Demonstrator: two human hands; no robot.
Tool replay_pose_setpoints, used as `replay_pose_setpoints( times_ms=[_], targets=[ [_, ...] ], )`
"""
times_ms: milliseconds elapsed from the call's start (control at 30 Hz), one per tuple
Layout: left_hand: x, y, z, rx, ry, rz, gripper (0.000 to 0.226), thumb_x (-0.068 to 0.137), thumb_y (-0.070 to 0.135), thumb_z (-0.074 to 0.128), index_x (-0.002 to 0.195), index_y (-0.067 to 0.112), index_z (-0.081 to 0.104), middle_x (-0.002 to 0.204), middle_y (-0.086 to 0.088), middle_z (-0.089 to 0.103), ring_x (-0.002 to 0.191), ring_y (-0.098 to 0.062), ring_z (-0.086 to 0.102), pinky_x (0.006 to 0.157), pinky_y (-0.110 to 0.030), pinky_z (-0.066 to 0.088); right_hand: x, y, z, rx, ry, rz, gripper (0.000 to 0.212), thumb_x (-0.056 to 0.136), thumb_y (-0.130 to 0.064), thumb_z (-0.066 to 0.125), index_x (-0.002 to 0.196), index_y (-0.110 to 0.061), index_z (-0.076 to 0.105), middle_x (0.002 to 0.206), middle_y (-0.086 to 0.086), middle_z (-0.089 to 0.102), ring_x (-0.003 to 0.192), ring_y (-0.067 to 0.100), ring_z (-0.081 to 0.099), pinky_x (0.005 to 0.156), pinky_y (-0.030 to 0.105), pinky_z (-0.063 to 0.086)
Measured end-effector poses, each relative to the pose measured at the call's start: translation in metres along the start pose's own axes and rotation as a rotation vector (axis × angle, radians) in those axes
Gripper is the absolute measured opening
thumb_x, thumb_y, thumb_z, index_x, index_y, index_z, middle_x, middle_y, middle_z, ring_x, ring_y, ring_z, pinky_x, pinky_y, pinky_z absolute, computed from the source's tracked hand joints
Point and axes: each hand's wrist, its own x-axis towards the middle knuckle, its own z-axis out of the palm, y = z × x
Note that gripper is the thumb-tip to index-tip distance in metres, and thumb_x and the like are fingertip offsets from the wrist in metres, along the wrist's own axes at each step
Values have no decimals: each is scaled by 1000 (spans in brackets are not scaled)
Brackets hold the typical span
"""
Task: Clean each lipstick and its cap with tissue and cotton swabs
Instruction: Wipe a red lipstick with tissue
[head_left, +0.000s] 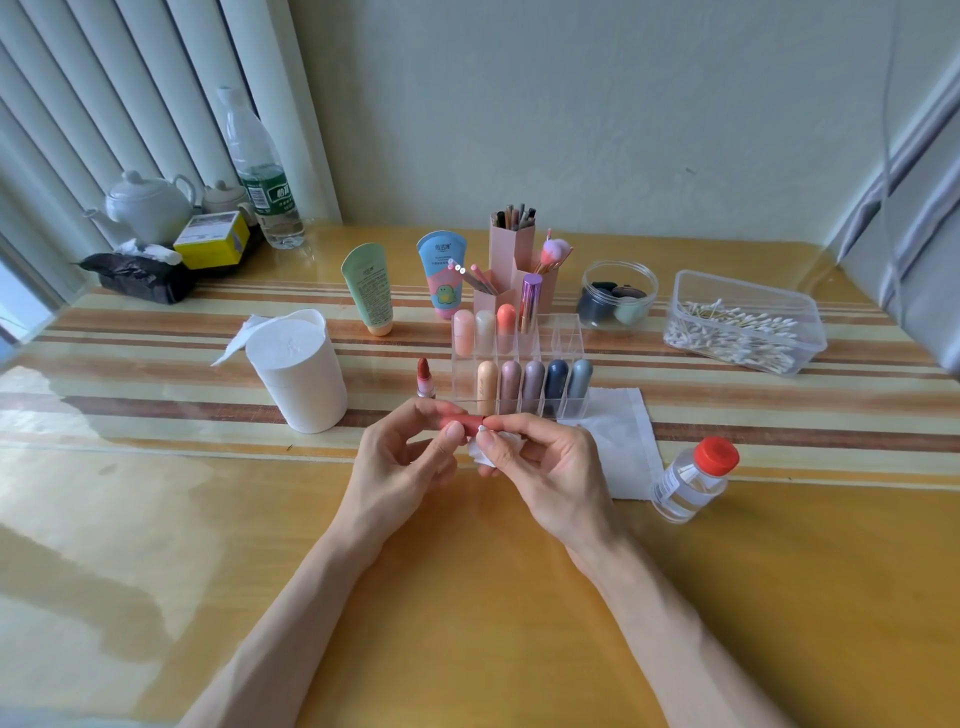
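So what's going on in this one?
A person is cleaning a lipstick cap. The left hand holds the coral cap sideways. The right hand pinches a cotton swab with its tip at the cap's open end, and a scrap of tissue sits under its fingers. The uncapped lipstick stands on the table beside the clear organizer of capped lipsticks.

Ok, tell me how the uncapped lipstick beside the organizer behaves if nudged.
The uncapped lipstick stands tall on a narrow base, so it probably tips easily, then rolls. Its exposed red tip looks soft, likely to smear.
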Motion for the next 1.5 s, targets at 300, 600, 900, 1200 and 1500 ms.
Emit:
replay_pose_setpoints(
  times_ms=[300, 600, 900, 1200, 1500],
  targets=[
    [3, -7, -4, 64, 58, -41, 32, 103, 29, 63, 93, 3, 80, 64, -21, 64, 51, -25, 52, 47, -28, 44, -1, -4, 2, -29, -19, 7, 15, 94, -8, 76, 108, -5, 79, 94, 4, 82, 78, 22, 77, 76, 28, 62],
    [1, -9, -8, 119, 89, 115, 14, 95, 15, 75, 101, 3, 75, 84, -12, 78, 64, -20, 68, 59, -31, 57, -2, -4, 0, -12, 7, 113, 17, 92, -14, 79, 108, -7, 80, 86, 11, 80, 73, 22, 76, 77, 26, 59],
    [-3, -9, -3, 258, 145, 143, 17, 88, 1, 80, 103, 7, 76, 92, 5, 81, 72, -15, 77, 74, -23, 61, -1, -5, -1, 175, -23, 272, 26, 90, -19, 80, 111, -5, 80, 102, 22, 78, 77, 24, 69, 79, 35, 56],
    [-2, 0, 0, 119, 78, 53, 27, 98, 23, 69, 123, 13, 70, 95, -10, 76, 67, -20, 68, 60, -20, 52, -2, -6, 4, 88, 32, 142, 21, 94, -10, 76, 113, -1, 78, 95, 13, 80, 80, 21, 74, 75, 27, 61],
    [0, -4, -5, 171, 61, 39, 17, 96, 22, 71, 102, 7, 76, 77, -3, 75, 59, -13, 63, 56, -19, 48, -3, -6, 5, -34, 4, 99, 18, 94, -13, 78, 110, -5, 79, 92, 12, 81, 78, 25, 77, 75, 28, 62]
  ],
)
